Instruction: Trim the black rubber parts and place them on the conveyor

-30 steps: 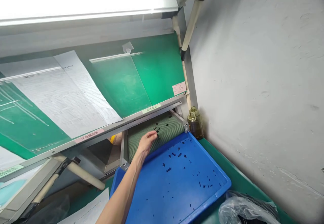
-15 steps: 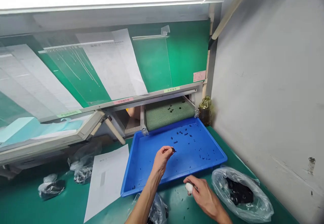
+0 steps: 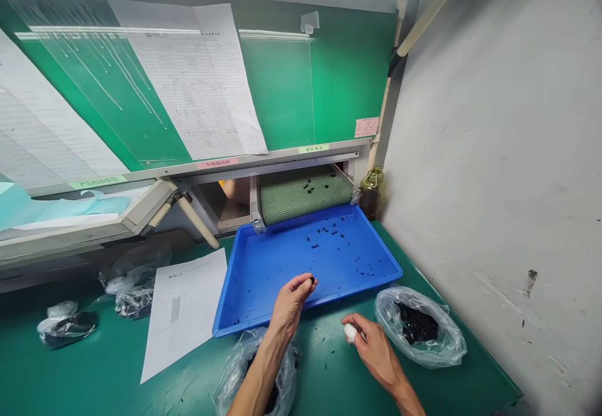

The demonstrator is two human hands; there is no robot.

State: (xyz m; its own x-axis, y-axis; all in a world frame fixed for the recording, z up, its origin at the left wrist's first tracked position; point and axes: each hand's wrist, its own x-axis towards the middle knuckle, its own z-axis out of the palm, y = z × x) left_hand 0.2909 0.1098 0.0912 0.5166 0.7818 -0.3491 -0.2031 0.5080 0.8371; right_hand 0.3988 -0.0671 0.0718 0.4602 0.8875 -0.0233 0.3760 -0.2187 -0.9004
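Note:
My left hand (image 3: 290, 306) pinches a small black part (image 3: 312, 280) between thumb and fingertips, above the near edge of the blue tray (image 3: 277, 259). To its right, my right hand (image 3: 376, 350) is over the green table with curled fingers. A white wrapping or white piece (image 3: 350, 332) shows at its fingertips; what those fingers hold, if anything, is too small to make out. Small black parts (image 3: 315, 246) and tiny black bits lie scattered in the tray. More black parts sit on the green ribbed conveyor belt (image 3: 291, 206) behind it.
On the right stands an open plastic bag of black parts (image 3: 418, 325); another bag (image 3: 230, 378) is partly under my left forearm. Two smaller bags, including one (image 3: 68, 328) at far left, and a paper sheet (image 3: 183, 315) lie leftward. A bottle (image 3: 372, 193) stands by the wall.
My left hand has drawn back from the belt to the tray's near edge with a black part. My right hand came into view near the table's front. The camera has tilted down.

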